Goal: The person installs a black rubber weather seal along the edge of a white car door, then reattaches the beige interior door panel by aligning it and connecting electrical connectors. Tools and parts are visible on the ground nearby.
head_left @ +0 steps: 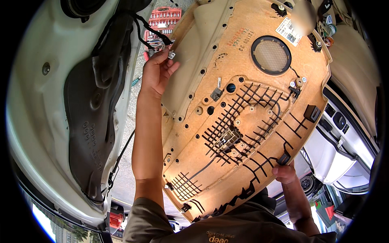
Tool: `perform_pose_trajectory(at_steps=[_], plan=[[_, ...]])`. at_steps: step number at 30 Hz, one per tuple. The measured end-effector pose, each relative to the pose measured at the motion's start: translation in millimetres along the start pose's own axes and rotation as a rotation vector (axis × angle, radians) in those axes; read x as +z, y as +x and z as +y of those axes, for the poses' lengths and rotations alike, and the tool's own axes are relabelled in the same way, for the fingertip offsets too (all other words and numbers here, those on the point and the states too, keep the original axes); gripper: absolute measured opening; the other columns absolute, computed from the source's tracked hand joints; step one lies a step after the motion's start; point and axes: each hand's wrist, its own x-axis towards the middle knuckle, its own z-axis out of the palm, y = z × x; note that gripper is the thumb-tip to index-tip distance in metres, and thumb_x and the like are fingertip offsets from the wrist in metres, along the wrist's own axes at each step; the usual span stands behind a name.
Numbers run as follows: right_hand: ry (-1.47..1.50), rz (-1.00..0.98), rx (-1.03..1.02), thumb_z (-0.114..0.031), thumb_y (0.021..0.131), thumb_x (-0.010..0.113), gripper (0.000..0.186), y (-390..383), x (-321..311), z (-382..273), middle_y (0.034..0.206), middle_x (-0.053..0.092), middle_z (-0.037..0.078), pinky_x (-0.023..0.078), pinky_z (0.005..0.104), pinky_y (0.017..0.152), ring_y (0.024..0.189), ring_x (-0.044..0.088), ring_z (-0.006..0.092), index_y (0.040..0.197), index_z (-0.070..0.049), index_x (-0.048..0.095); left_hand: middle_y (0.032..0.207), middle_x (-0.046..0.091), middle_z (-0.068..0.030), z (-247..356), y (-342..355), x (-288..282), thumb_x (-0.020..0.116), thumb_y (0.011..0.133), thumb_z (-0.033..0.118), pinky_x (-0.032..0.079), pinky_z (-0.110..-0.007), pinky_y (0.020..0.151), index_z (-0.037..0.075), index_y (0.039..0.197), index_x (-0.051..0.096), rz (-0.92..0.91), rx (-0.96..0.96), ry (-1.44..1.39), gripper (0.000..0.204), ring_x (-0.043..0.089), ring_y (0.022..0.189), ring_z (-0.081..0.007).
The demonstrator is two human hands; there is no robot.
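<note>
A large tan car door trim panel (227,52) leans in front of me with its back side facing up, showing black ribs, clips and a round speaker grille (270,55). My right hand (285,173) is closed around the panel's lower right edge, thumb on the back face. Past the panel's upper left edge, my left hand (159,69) pinches a small white connector (172,54), its other fingers loosely curled. Right beside that hand ends a black wiring harness (150,31) coming from the door. Whether the connector is joined to the harness, I cannot tell.
At left stands the car door shell (48,99) with a dark lining (91,117). A red tool case (164,19) with sockets lies on the ground behind my left hand. Beige seats (352,60) are at upper right, and another silver car (334,158) stands at right.
</note>
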Motion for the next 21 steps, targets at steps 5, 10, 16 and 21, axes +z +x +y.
perform_pose_trajectory(at_steps=[5,10,16,21], plan=[[-0.013,-0.027,-0.017,-0.004,0.069,0.078,0.08,1.8,3.3,-0.2,0.131,0.063,0.017,0.049,0.0391,0.102,0.121,0.062,0.0286,0.142,0.007,0.046,0.098,0.067,0.0007,-43.5,-106.2,56.1,0.075,0.094,0.014,0.057,-0.026,0.07,0.004,0.134,0.055,-0.203,-0.162,0.384,0.046,0.064,0.081,-0.0087],[-0.01,-0.087,-0.022,-0.003,0.071,0.076,0.088,2.3,8.6,-2.6,0.139,0.058,0.017,0.048,0.0396,0.105,0.126,0.059,0.0282,0.149,0.006,0.036,0.091,0.069,-0.0037,-55.6,-104.8,68.4,0.077,0.093,0.018,0.05,-0.022,0.061,0.005,0.14,0.044,-0.094,0.071,0.689,0.059,0.062,0.068,-0.0093],[-0.006,-0.113,-0.027,0.0,0.071,0.07,0.085,2.4,13.1,-6.0,0.136,0.058,0.015,0.049,0.0381,0.102,0.123,0.059,0.025,0.149,0.005,0.035,0.103,0.064,-0.006,-61.0,-107.3,60.2,0.065,0.101,0.016,0.055,-0.024,0.067,0.003,0.127,0.064,-0.255,0.136,0.846,0.029,0.063,0.086,-0.0111],[-0.002,-0.135,-0.059,0.003,0.071,0.067,0.085,2.4,20.2,-11.4,0.131,0.059,0.012,0.051,0.0352,0.096,0.119,0.059,0.0211,0.15,0.002,0.034,0.119,0.055,-0.007,-45.2,-112.1,62.5,0.06,0.105,0.026,0.055,-0.026,0.075,0.001,0.132,0.065,-0.376,0.15,1.053,0.037,0.061,0.094,-0.0134]])
